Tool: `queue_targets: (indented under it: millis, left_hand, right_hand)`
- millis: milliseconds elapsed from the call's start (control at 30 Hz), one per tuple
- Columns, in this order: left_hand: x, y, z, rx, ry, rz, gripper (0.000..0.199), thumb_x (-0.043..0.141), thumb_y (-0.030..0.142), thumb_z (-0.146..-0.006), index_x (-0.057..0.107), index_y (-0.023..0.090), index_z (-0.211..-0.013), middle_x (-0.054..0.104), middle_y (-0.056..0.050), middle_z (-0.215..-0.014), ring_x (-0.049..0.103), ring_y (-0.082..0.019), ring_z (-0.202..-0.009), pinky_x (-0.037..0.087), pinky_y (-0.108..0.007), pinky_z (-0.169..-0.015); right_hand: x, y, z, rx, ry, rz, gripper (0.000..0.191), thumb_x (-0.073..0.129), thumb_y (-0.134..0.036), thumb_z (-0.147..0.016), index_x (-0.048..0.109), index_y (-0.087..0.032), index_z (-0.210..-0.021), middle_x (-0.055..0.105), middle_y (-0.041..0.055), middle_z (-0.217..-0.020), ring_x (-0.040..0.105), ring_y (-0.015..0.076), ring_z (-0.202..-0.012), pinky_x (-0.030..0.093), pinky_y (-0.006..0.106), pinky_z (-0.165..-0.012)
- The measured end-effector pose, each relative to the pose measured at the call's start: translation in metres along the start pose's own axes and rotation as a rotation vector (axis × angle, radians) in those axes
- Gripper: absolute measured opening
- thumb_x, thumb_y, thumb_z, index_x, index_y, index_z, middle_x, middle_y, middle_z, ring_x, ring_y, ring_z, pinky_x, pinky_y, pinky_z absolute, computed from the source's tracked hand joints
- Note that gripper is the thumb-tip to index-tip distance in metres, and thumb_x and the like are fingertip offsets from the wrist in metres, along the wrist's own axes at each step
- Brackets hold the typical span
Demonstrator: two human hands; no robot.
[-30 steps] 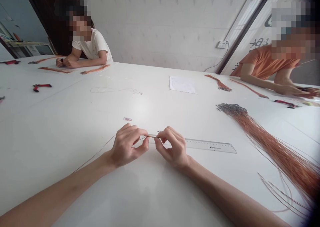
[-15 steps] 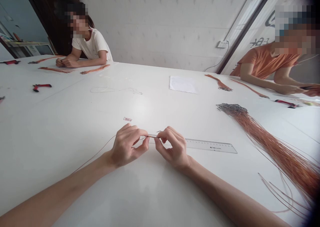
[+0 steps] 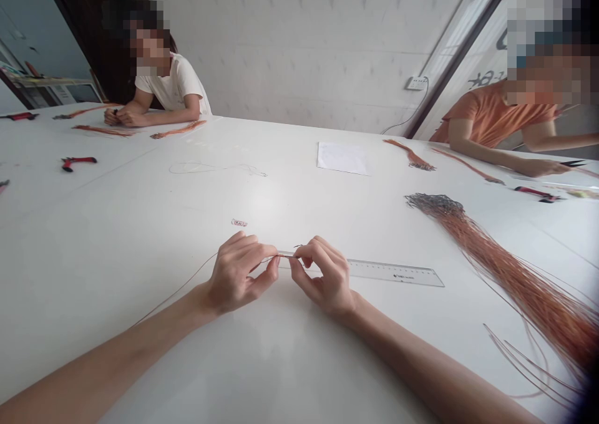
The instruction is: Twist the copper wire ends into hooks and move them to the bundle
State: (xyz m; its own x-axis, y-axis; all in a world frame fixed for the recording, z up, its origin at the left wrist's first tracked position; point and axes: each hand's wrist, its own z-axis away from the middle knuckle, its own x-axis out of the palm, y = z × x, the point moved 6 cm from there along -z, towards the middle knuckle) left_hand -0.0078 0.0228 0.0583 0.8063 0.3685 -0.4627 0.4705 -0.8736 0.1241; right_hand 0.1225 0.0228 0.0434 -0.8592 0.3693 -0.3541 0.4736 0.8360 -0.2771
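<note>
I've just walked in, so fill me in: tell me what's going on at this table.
The person's left hand and right hand pinch a thin copper-coloured wire between them, beside the end of a clear plastic ruler lying on the white table. A long bundle of copper-coloured wires lies to the right. A co-worker in an orange T-shirt and another in a white T-shirt sit along the table near smaller wire bundles.

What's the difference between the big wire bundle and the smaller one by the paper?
The big wire bundle looks far longer and thicker than the smaller wire bundle. The big one fans out widely; the smaller stays narrow. The big one lies nearer the camera; the smaller lies beside the paper sheet. Both are copper-coloured wires gathered at a dark end.
</note>
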Motion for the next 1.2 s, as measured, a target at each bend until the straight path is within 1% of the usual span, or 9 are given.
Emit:
queue_targets:
  millis: [100,267,433,800,1200]
  left_hand:
    - [0.0002,0.0006,0.0002,-0.015,-0.006,0.007,0.013,0.050,0.007,-0.080,0.053,0.019,-0.075,0.044,0.007,-0.050,0.032,-0.007,-0.045,0.029,-0.024,-0.049]
    - [0.0000,0.0009,0.0003,-0.029,-0.004,0.018,0.013,0.050,0.007,-0.080,0.053,0.018,-0.074,0.041,0.007,-0.049,0.032,-0.007,-0.044,0.028,-0.024,-0.048]
    - [0.0001,0.0008,-0.0009,-0.039,-0.003,0.033,0.014,0.050,0.005,-0.079,0.054,0.018,-0.074,0.043,0.007,-0.049,0.032,-0.007,-0.045,0.029,-0.024,-0.049]
    - [0.0010,-0.0015,0.0008,-0.070,-0.006,0.050,0.012,0.052,0.007,-0.078,0.054,0.018,-0.073,0.036,0.008,-0.048,0.031,-0.007,-0.045,0.029,-0.024,-0.049]
    - [0.0015,-0.0029,0.0017,-0.075,-0.005,0.044,0.011,0.053,0.009,-0.078,0.054,0.018,-0.072,0.037,0.008,-0.048,0.031,-0.007,-0.045,0.030,-0.023,-0.050]
  right_hand:
    - [0.0000,0.0006,0.0005,0.002,0.005,-0.003,0.016,0.051,-0.007,-0.078,0.045,-0.020,-0.071,0.039,-0.0048,-0.055,0.037,0.0086,-0.049,0.031,0.022,-0.046]
    - [0.0002,0.0006,0.0005,0.005,-0.005,-0.003,0.016,0.050,-0.006,-0.078,0.045,-0.020,-0.072,0.039,-0.0048,-0.055,0.038,0.0085,-0.050,0.032,0.022,-0.046]
    - [0.0004,0.0008,0.0008,-0.001,-0.004,-0.003,0.017,0.051,-0.005,-0.078,0.045,-0.020,-0.072,0.038,-0.0048,-0.056,0.037,0.0084,-0.050,0.031,0.022,-0.046]
    - [0.0002,0.0003,-0.0001,0.002,-0.018,0.001,0.018,0.052,-0.005,-0.078,0.044,-0.020,-0.072,0.038,-0.0048,-0.056,0.036,0.0078,-0.050,0.031,0.022,-0.045]
    - [0.0012,0.0010,0.0016,0.000,-0.023,0.005,0.017,0.051,-0.006,-0.079,0.044,-0.020,-0.072,0.038,-0.0048,-0.056,0.036,0.0077,-0.050,0.030,0.022,-0.046]
